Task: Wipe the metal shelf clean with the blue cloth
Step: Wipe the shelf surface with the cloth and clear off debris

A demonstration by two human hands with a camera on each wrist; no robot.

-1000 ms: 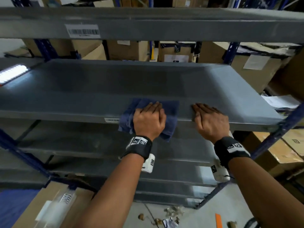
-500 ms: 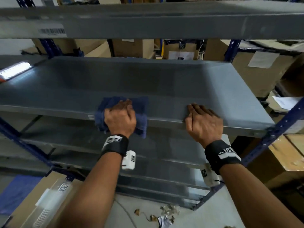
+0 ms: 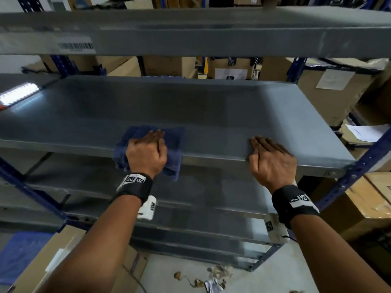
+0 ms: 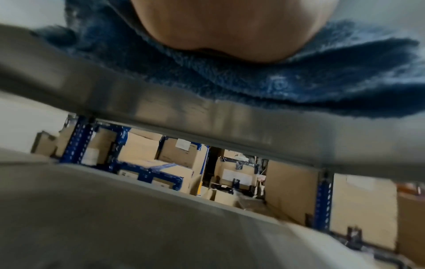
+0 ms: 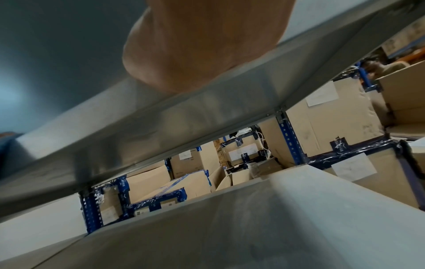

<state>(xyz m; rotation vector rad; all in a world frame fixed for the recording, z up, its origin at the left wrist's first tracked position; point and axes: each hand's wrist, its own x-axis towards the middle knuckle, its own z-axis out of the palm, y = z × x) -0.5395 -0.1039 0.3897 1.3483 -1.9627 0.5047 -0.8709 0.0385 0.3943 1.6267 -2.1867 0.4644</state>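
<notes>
Setting: warehouse racking with blue perforated uprights; taped cardboard boxes stacked behind.
Metal shelf: flat grey sheet, matte, with a folded steel front lip.
Blue cloth: fluffy, bunched, lying on the shelf's front edge and drooping over the lip.
Left hand: pressing down on the cloth, fingers mostly straight, though blur leaves the fingertips unclear.
Right hand: flat on bare shelf, fingers extended together, well apart from the cloth.
Floor: pale, with crumpled scraps.
</notes>
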